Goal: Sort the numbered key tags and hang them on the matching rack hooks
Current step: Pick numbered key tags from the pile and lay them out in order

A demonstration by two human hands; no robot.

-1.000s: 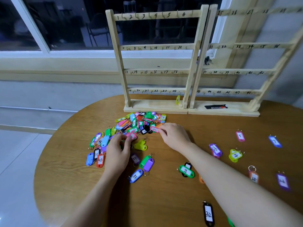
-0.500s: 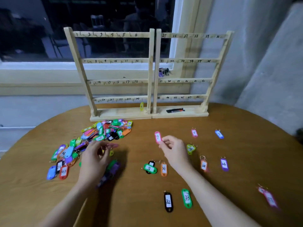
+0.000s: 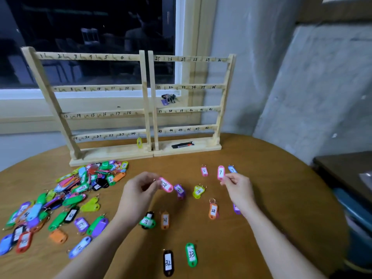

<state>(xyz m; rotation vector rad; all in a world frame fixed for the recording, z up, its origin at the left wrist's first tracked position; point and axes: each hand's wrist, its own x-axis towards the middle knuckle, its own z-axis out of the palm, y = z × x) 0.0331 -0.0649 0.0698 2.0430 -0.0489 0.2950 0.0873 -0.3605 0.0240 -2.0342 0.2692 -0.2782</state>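
Note:
My left hand [image 3: 138, 188] pinches a pink tag marked 28 [image 3: 166, 184] above the table. My right hand [image 3: 238, 186] pinches a pink tag marked 7 [image 3: 220, 172] by its lower end. A heap of coloured key tags [image 3: 66, 198] lies at the left. Sorted tags lie singly around my hands: a pink 5 [image 3: 204, 171], a blue 7 [image 3: 232, 169], a purple 3 [image 3: 179, 190], a yellow 14 [image 3: 198, 191], an orange 25 [image 3: 213, 210], a black 32 [image 3: 168, 262] and a green 33 [image 3: 191, 254]. Two wooden racks [image 3: 149, 105] with numbered hooks stand at the back; one yellow tag [image 3: 139, 142] hangs near hook 24.
The round wooden table [image 3: 261, 198] ends close on the right, beside a dark cabinet [image 3: 346, 174]. A black flat object [image 3: 182, 145] lies on the right rack's base. A bunch of keys [image 3: 168, 99] sits on the window sill behind the racks.
The view has swung right. My right hand carried the pink 7 tag from the heap over to the right. My left hand lifted the pink 28 tag out of the heap.

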